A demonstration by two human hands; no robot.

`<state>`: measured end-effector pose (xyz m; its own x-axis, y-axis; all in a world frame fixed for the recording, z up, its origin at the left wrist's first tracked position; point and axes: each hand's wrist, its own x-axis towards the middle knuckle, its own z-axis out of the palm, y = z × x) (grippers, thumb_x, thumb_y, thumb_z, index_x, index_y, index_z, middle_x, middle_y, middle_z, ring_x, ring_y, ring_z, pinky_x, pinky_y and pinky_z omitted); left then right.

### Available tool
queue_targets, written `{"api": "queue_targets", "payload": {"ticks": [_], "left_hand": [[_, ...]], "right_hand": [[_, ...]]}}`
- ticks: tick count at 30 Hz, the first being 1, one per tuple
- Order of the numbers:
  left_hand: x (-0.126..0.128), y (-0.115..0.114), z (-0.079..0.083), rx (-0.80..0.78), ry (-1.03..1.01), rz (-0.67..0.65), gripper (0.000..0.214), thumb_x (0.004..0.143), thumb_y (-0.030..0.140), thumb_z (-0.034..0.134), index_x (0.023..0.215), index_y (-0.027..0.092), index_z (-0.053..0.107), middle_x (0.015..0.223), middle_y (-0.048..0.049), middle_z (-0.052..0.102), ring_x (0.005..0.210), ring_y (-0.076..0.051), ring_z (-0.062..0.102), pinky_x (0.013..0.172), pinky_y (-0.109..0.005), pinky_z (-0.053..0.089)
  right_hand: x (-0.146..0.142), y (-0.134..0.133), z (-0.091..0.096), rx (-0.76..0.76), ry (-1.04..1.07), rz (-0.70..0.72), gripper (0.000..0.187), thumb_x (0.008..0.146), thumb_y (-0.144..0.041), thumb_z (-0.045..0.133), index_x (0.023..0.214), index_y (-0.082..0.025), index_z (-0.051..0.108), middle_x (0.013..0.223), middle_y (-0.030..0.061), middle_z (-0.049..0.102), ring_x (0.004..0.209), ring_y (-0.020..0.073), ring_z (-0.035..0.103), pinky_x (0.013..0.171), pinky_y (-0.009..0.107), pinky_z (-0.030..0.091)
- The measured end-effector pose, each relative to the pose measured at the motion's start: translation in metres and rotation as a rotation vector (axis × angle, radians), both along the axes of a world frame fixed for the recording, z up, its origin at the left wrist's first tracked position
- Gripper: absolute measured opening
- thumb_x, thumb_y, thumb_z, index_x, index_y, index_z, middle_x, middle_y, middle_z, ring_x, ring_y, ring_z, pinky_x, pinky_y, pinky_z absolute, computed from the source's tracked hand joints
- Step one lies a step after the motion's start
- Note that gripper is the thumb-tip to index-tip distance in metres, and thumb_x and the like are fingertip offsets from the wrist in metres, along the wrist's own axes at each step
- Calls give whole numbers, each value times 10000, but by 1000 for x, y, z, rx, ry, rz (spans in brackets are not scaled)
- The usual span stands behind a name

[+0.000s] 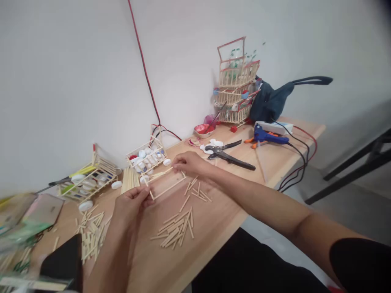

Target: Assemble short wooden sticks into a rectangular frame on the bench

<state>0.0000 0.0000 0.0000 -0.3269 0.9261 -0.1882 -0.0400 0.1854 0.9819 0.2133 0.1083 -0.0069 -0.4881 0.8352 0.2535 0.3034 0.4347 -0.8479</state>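
A small rectangular frame of wooden sticks (170, 189) is between my two hands, low over the table. My left hand (132, 201) pinches its left corner between thumb and fingers. At the far side, my right hand (190, 163) has its fingertips closed on the frame's edge near the right end. Several short cut sticks (177, 228) lie in a loose pile just in front of the frame, with a few more (200, 193) to its right. Behind my left hand is a bundle of long sticks (130, 179).
Two stick carts with bottle-cap wheels, one (146, 156) holding caps and another (91, 179), stand along the wall. Black cutters (229, 154), a blue glue gun (269, 136), a dish of red paint (204, 129) and stacked stick baskets (233, 97) are at right. A black phone-like object (62, 262) lies near left.
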Motion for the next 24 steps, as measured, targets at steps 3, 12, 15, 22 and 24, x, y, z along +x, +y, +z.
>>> {"api": "queue_targets", "payload": {"ticks": [3,12,15,22,24], "left_hand": [[-7,0,0,-93,97,-93,443,361,430,875,603,109,688,583,-45,651,529,-120,576,539,-252,520],[-15,0,4,-160,285,-173,330,417,320,840,663,145,707,600,-57,692,511,-154,617,555,-279,528],[-17,-1,4,-161,369,-145,273,447,280,811,643,144,678,549,-39,659,477,-152,603,503,-261,493],[-19,-4,0,-59,568,-124,229,558,277,701,751,163,652,541,-4,630,461,-162,582,471,-260,438],[-17,-5,1,-18,627,-114,277,583,250,650,845,161,657,545,12,623,463,-157,571,477,-254,422]], "right_hand": [[-5,-6,-6,77,-77,-43,119,775,-137,608,791,-136,726,733,13,712,681,103,600,620,199,380],[-8,-8,-12,171,-223,-76,156,817,-214,616,899,-180,745,834,24,721,745,137,593,633,221,339],[-8,-9,-13,195,-276,-62,151,827,-199,614,898,-172,745,866,39,726,786,150,607,654,225,348],[-8,-9,-15,240,-339,-48,144,838,-197,622,914,-167,740,904,62,714,821,168,605,699,244,367],[-9,-9,-16,254,-353,-50,146,841,-200,617,914,-169,740,910,67,704,830,172,602,706,249,372]]}}
